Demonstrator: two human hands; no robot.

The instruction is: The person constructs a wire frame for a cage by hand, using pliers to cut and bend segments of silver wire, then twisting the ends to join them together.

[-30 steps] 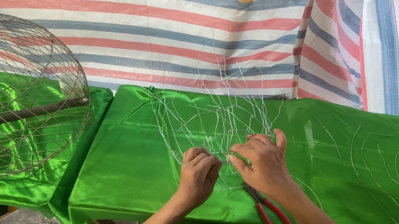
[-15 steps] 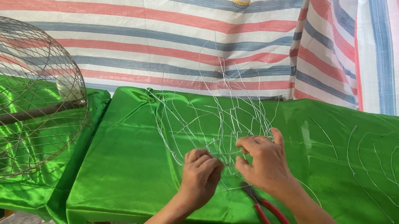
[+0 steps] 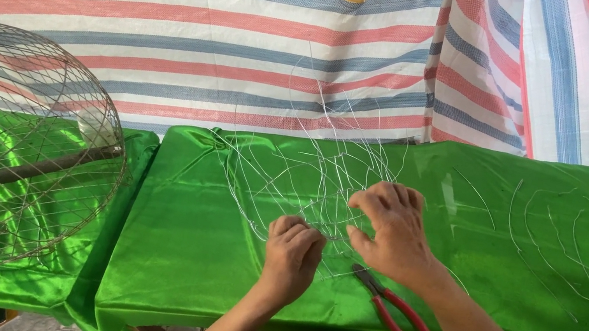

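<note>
On the table (image 3: 524, 304), a wire mesh (image 3: 292, 181) lies left of centre, with both hands on its near edge: the left hand (image 3: 292, 256) just left of the right hand (image 3: 390, 232). Pliers (image 3: 394, 309) lie on the cloth before the right hand. Loose wires (image 3: 573, 249) lie to the right. A wire cage (image 3: 6, 143) sits on the far left. A tarp (image 3: 252, 33) hangs behind.

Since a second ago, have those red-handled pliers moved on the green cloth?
No. The pliers lie at the same spot beside the right hand, near the green cloth's front edge.
</note>
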